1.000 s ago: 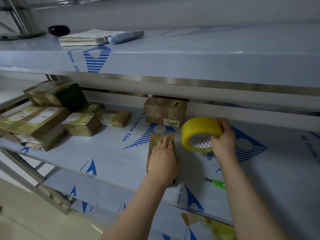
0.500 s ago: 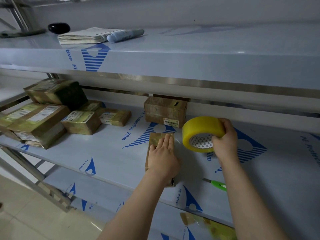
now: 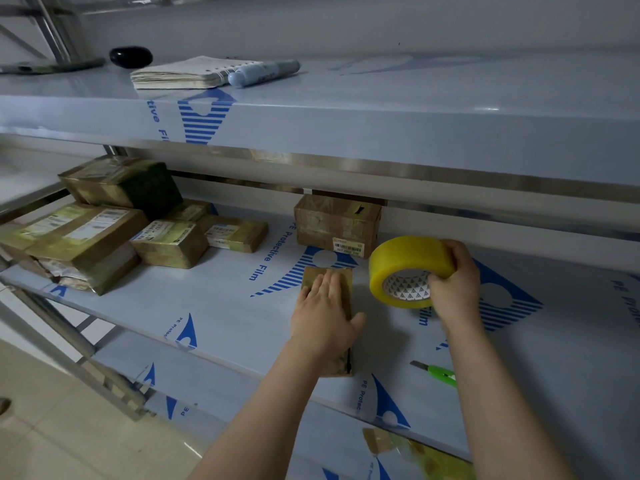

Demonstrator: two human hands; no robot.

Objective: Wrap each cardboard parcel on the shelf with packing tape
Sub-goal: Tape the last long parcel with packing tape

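Half done, seemingly: pressing centre-frame parcel (image 3: 344,289) flat with straight-fingered left hand (image 3: 325,317), gripping tape roll (image 3: 405,261) in curled right hand (image 3: 453,289); judging glossy left-frame pile (image 3: 86,237) already taped.

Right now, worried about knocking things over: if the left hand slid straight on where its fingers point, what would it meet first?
Probably the labelled box at the back of the shelf; the left hand lies flat on the small parcel, a bare stretch between. Depth is unclear.

free: shelf (image 3: 221,306) mid-left | blocked: parcel pile (image 3: 104,244) left, box (image 3: 337,225) rear, cutter (image 3: 440,374) front-right
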